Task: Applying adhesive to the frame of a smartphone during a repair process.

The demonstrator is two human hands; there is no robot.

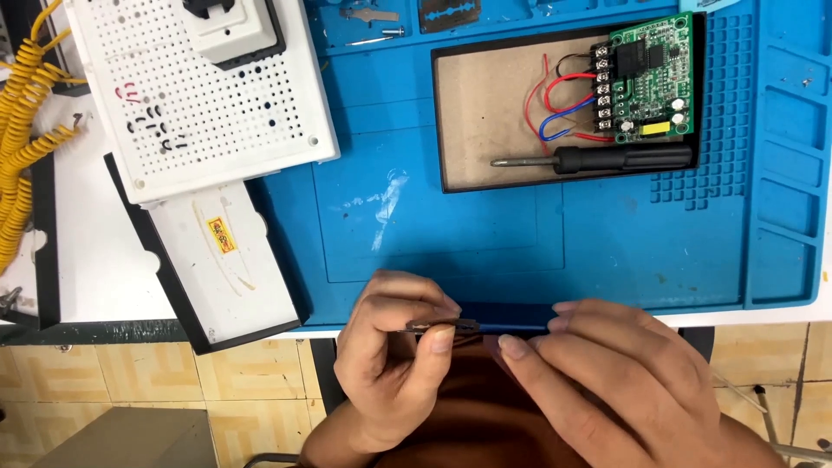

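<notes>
My left hand (390, 360) pinches a small thin dark flat part (440, 327) between thumb and forefinger, just off the near edge of the blue work mat (451, 234). My right hand (607, 373) lies beside it with fingers stretched out flat, fingertips close to the part; what it rests on is hidden. Farther back, a shallow black tray (485, 113) holds a green circuit board (646, 78) with red, blue and black wires, and a black-handled screwdriver (598, 159) lies along the tray's near side.
A white perforated box (199, 95) with a black-and-white switch unit sits at the back left, over a white panel with a black rim (221, 260). Yellow coiled cable (26, 130) hangs at the far left. Small metal parts lie at the mat's far edge. Tiled floor shows below.
</notes>
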